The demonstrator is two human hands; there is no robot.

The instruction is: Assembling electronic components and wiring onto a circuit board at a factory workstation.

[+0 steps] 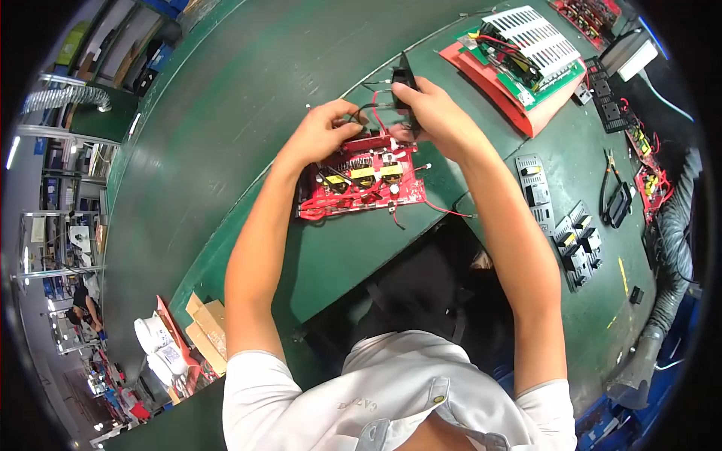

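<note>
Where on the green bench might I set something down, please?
The widest bare stretch of bench lies left of the left hand; a smaller patch, between the red circuit board and the bench's near edge. The right side is crowded: grey panels, white vented cover.

Small lettering (357, 404), across the pale shirt (406, 376), too faint to read surely

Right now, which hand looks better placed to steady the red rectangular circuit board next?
Probably the left hand: it is by the upper edge of the red circuit board, while the right hand grips a thin black panel.
</note>
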